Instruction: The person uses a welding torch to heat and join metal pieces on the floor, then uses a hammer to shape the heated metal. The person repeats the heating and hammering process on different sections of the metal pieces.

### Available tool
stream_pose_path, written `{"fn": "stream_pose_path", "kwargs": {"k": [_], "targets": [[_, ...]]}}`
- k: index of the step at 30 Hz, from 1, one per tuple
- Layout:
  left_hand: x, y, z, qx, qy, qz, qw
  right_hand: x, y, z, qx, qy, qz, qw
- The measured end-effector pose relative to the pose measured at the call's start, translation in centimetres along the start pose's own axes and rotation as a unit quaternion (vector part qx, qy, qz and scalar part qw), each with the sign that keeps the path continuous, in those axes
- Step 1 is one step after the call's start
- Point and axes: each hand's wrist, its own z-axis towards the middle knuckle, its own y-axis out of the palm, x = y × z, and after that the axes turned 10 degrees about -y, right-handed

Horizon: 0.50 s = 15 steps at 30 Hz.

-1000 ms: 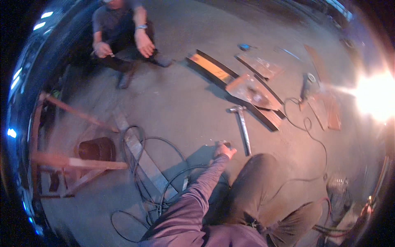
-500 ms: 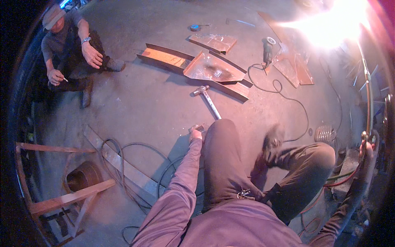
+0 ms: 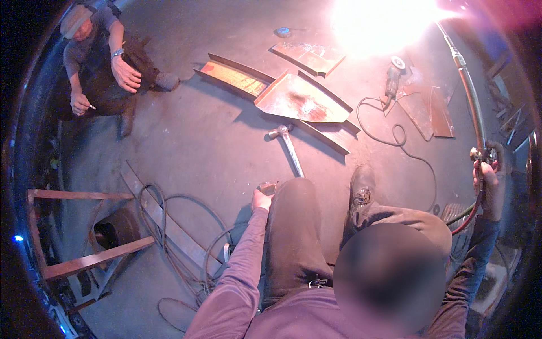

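My right hand (image 3: 489, 173) is closed round the valve end of a long gas torch (image 3: 473, 104), which points up and away at the far right. A big white flame (image 3: 389, 25) burns off its tip and hides the floor behind it. Beside my left knee, my left hand (image 3: 262, 198) is closed on a small brown block-like thing (image 3: 269, 188), whose kind I cannot make out. A hammer (image 3: 288, 148) lies on the floor just beyond that knee. Farther off rests a steel channel (image 3: 234, 78) with a tapered steel plate piece (image 3: 305, 101) across it.
A co-worker (image 3: 93, 62) squats at the far left. An angle grinder (image 3: 392, 82) with a looping cord lies near cut steel plates (image 3: 426, 110). Another plate (image 3: 309, 58) and a blue tape measure (image 3: 282, 32) are farther back. A metal frame (image 3: 96, 260) and cables (image 3: 164, 226) lie left.
My right hand and the torch have swung left, and the flame has moved left with them. A small pale piece seen on the tapered plate no longer shows. My left hand keeps its grip.
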Motion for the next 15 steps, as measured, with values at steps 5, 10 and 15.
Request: {"fn": "stream_pose_path", "kwargs": {"k": [5,10,15], "targets": [[0.9,-0.8,-0.2,-0.002,-0.025,-0.100,0.995,5.4,1.1,6.0,-0.066,0.048,0.002,0.997],[5.3,-1.1,-1.6,-0.005,-0.118,-0.199,0.973,12.6,1.2,12.8,-0.116,0.127,0.076,0.982],[6.1,-2.3,-1.1,-0.104,-0.169,-0.243,0.950,14.6,5.2,19.6,-0.164,0.102,0.079,0.978]]}}
